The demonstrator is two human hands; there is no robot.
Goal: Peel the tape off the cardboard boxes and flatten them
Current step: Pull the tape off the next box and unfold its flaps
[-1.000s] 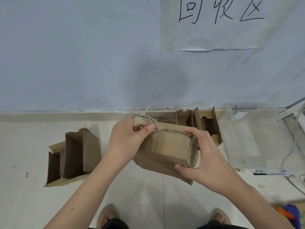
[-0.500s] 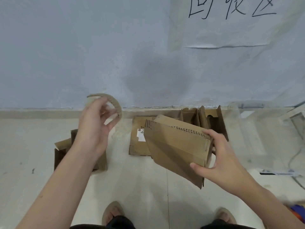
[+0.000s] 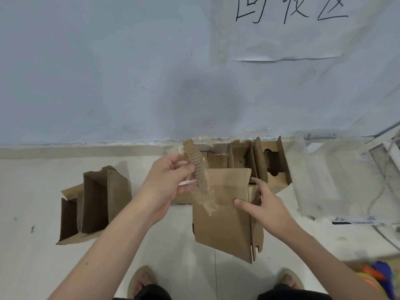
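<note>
At frame centre, my left hand (image 3: 171, 180) pinches a torn cardboard strip (image 3: 195, 165) trailing clear tape (image 3: 206, 199) — half a second ago it swung up left, now it's back over the box (image 3: 225, 215) my right hand (image 3: 259, 204) grips. Peeling seems nearly finished; flattening remains. Whether tape still clings to the box is unclear.
</note>
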